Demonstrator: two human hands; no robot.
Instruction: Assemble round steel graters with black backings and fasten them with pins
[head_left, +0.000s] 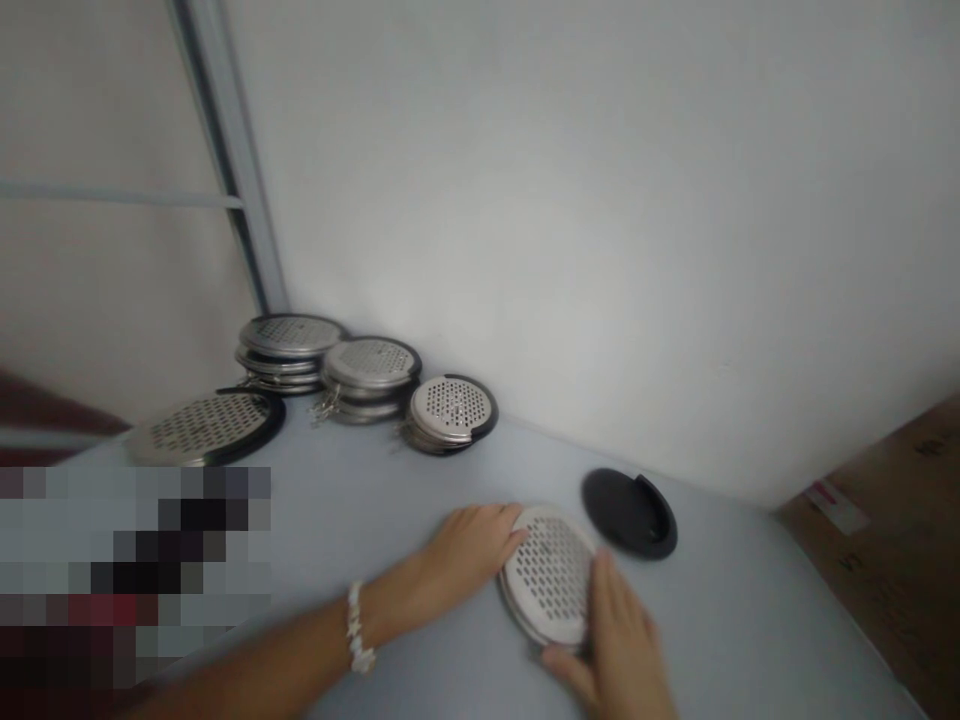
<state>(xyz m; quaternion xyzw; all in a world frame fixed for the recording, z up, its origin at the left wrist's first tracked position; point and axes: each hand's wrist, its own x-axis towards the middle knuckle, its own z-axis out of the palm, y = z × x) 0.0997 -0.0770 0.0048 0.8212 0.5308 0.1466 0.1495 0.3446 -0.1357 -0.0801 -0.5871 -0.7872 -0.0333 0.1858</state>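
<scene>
White walls (600, 200) meet behind a pale worktop (720, 620). A round metal disc with holes (551, 570) sits between both hands. The left hand's (457, 560) fingers (499, 530) lie pressed together on its left rim. The right hand's (619, 650) fingers (611, 600) spread over its right edge, so that hand is nearer a black lid (628, 512).

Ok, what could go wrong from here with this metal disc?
The disc might slip, since the left hand and right hand sit at its rim, and it could knock the black cover beside it. The bracelet could also scrape the table.
</scene>
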